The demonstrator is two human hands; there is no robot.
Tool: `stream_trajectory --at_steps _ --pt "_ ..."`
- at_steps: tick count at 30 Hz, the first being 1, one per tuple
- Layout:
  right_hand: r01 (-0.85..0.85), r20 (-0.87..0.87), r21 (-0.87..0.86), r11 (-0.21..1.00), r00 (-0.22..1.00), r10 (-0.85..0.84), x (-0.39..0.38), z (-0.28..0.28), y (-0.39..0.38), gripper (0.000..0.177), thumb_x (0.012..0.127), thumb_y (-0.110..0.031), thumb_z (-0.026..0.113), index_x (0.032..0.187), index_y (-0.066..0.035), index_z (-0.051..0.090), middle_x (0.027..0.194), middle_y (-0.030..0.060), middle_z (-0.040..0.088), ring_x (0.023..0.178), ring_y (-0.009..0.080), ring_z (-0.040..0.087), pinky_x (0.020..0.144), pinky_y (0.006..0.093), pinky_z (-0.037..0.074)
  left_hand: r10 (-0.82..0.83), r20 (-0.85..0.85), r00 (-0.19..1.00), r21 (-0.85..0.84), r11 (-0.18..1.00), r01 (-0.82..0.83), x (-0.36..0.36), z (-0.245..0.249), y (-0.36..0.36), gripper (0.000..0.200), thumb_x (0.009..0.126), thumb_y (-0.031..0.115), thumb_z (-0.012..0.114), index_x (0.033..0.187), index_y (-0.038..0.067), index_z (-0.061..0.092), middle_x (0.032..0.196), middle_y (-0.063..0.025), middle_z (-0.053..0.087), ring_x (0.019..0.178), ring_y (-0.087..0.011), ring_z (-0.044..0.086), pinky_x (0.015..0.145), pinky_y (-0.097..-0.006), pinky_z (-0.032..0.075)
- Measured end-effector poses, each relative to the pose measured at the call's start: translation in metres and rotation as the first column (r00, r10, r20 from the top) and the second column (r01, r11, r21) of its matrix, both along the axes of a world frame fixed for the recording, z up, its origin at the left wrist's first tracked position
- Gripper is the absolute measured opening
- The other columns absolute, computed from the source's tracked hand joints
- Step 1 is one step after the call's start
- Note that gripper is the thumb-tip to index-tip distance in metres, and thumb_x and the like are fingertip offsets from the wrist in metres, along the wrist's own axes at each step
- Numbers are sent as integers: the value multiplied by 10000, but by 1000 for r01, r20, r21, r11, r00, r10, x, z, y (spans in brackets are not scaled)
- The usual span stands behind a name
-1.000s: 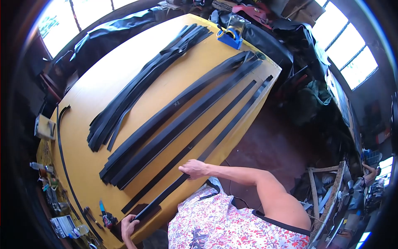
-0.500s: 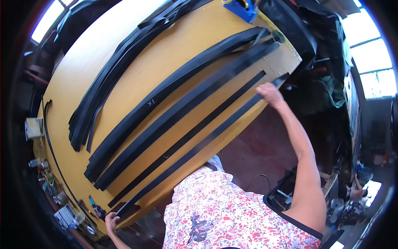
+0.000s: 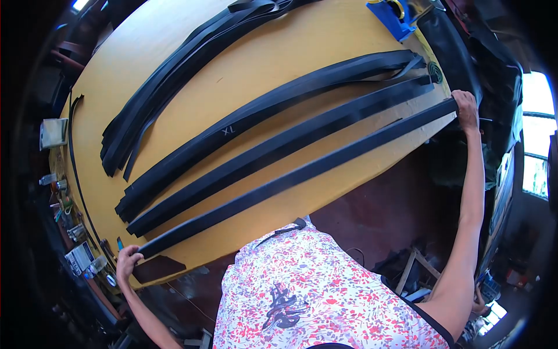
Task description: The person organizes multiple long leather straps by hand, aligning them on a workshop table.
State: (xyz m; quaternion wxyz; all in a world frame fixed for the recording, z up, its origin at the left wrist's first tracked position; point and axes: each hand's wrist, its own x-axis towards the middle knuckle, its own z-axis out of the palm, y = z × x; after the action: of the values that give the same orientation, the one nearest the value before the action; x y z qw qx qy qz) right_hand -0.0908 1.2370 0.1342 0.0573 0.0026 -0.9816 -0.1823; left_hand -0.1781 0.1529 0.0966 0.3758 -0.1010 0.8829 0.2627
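A long black strip stretches across the near side of the yellow table, held at both ends. My left hand pinches its left end near the table's front corner. At the other end, my right hand grips the strip by the table's right edge. Just behind lies a thick black strip bundle. Further back is another stack of black strips with "XL" written in white. The narrow strip with the "L" mark is hidden, apart from perhaps a sliver behind the held one.
At the back lies a loose pile of black strips. A blue tape dispenser stands at the back right, near a green coil. Small bottles and boxes line the left side. Dark sheeting hangs beyond the right edge.
Both hands have moved the held strip back over the narrow "L" strip, now covering it. My right hand has shifted outward to the strip's right end. The view has turned.
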Motion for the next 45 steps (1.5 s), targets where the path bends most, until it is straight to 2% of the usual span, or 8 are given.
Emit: stream_trajectory --at_steps 9,18,23,28,30,33,36,45 --pt "43 155 294 955 984 -92 -39 -63 27 312 899 -85 514 1203 -109 580 1074 57 639 1051 242 586 1021 415 406 -32 -75 997 -6 999 32 -47 18 77 226 760 50 654 972 -27 659 812 -20 648 785 -115 589 767 -277 472" --pt "62 137 334 940 984 -114 -49 -68 30 306 909 -106 521 1211 -112 573 1126 53 635 1090 232 582 1050 426 392 18 6 1000 -37 999 -18 -35 23 71 267 748 66 664 999 -24 674 812 -15 643 794 -111 574 761 -256 449" --pt "67 177 333 941 975 -131 -54 -74 26 295 922 -124 512 1209 -97 576 1140 60 631 1116 232 576 1061 422 378 -3 -22 1000 -47 999 2 -35 16 78 289 762 96 651 1034 20 709 751 31 616 627 -57 509 519 -230 386" --pt "70 165 333 940 978 -131 -52 -76 31 289 931 -145 510 1210 -101 573 1122 68 626 1098 230 584 1037 409 395 3 -25 1000 -44 999 -4 -38 17 75 239 768 95 660 995 27 690 750 25 627 634 -64 531 520 -232 414" --pt "169 144 298 940 965 -219 -52 -71 23 269 923 -136 517 1185 -111 577 1080 62 619 1053 237 591 990 393 417 63 -38 997 -126 990 -68 -38 9 73 203 768 88 669 959 16 666 762 15 621 667 -76 544 569 -238 437" --pt "155 52 341 927 982 -184 -49 -74 34 252 898 -96 517 1136 -147 581 1048 39 602 984 220 598 897 375 447 71 -98 993 29 997 -68 -30 -26 36 226 755 68 693 945 12 584 835 -17 577 814 -111 555 761 -258 450" --pt "249 20 444 861 957 -288 -48 -86 41 222 896 -106 538 1107 -157 579 1028 27 591 985 206 585 904 370 443 160 -192 968 48 987 -154 -17 -55 19 322 715 30 682 963 64 479 829 14 420 758 -97 436 718 -240 390" --pt "568 -48 336 751 807 -589 -43 -112 58 379 873 -74 601 1239 -151 539 1199 63 553 1073 255 567 891 424 465 201 -225 953 30 980 -199 -9 -65 28 336 712 -43 639 937 81 424 829 18 355 748 -86 374 698 -218 339"
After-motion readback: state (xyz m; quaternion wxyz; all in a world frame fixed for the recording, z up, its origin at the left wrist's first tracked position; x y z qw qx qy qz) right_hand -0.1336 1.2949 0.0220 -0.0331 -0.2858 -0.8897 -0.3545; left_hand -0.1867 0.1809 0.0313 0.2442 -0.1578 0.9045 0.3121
